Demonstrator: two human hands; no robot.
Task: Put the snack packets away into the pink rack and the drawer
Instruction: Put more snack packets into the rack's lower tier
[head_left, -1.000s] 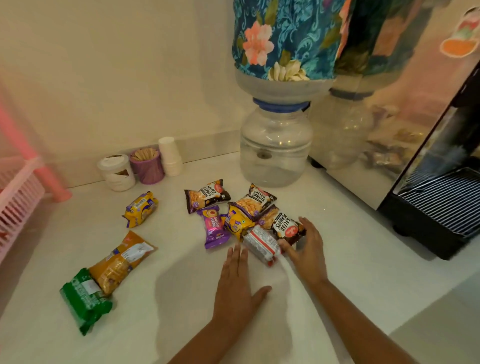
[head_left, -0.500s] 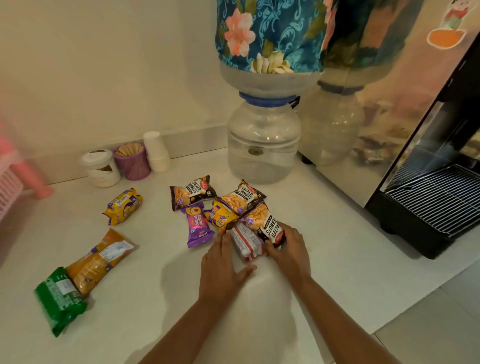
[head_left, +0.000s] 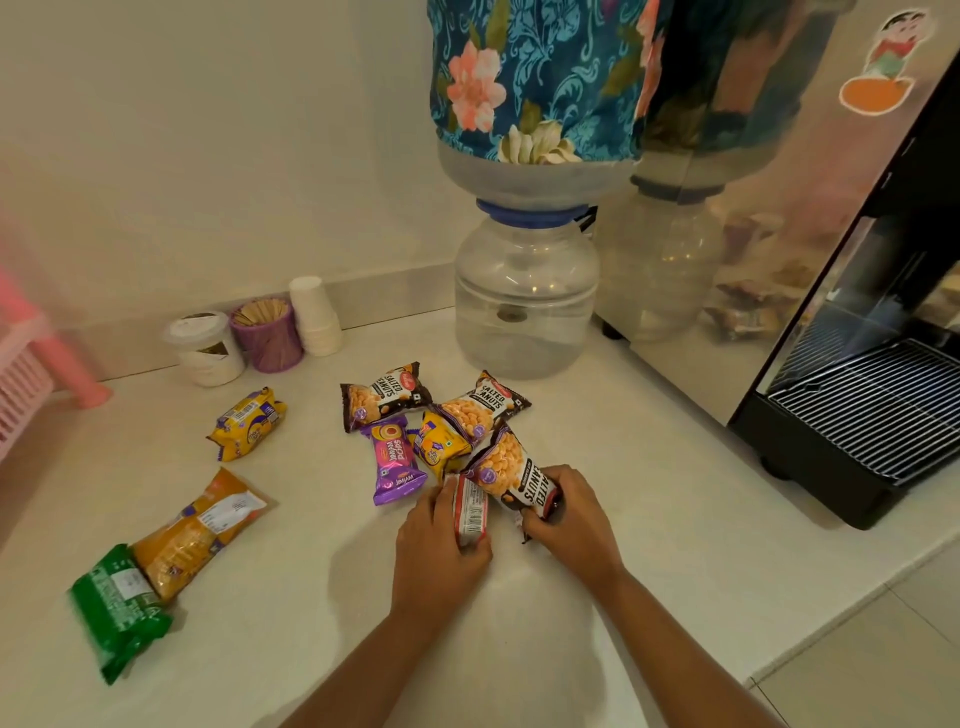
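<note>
A pale counter (head_left: 649, 493) fills the scene. At its far side stands a clear water jar (head_left: 524, 296) under a bottle in a blue floral cover (head_left: 530, 78), with a black machine (head_left: 857, 415) at far right. At the far left edge shows part of the pink rack (head_left: 21, 379), blurred.

Near left lie a green packet (head_left: 117, 608) and, touching it, an orange packet (head_left: 200, 530). A yellow packet (head_left: 247, 423) lies alone farther back.

In the middle is a cluster: two brown-and-orange salted peanut packets (head_left: 384, 395), a purple packet (head_left: 395, 460) and a small yellow packet (head_left: 439, 441), touching or overlapping.

At the cluster's near side, the right hand (head_left: 566, 525) is closed around a third peanut packet (head_left: 514, 475), tilted. The left hand (head_left: 436, 545) curls its fingers over a red-and-white packet (head_left: 470, 512), just beside it.
</note>
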